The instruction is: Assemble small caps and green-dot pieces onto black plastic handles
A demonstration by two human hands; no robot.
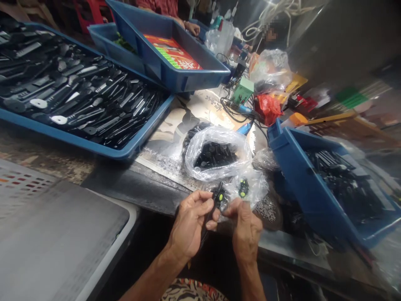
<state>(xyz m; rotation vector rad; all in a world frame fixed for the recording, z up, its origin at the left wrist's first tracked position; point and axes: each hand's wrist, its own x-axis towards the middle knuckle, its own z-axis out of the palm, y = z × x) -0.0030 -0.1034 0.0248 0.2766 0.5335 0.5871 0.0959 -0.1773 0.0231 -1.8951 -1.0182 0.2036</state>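
My left hand (pixel 191 221) grips a long black plastic part (pixel 217 196) with a yellow-green dot near its upper end. The fingers of my right hand (pixel 246 225) pinch the same part from the right, near that dot. Just beyond my hands lies a clear plastic bag (pixel 216 154) of small black pieces. A second clear bag (pixel 250 186) touches my right fingers' far side, with a similar black piece with yellow-green dots inside. The lower end of the held part is lost in shadow.
A blue tray (pixel 78 140) of black plastic combs and handles lies left, and a blue bin (pixel 300 167) of black parts stands right. Behind are a stacked blue tray (pixel 163 69), a green box (pixel 242 90), cables, a red bag (pixel 267 108) and a co-worker's hand (pixel 191 28).
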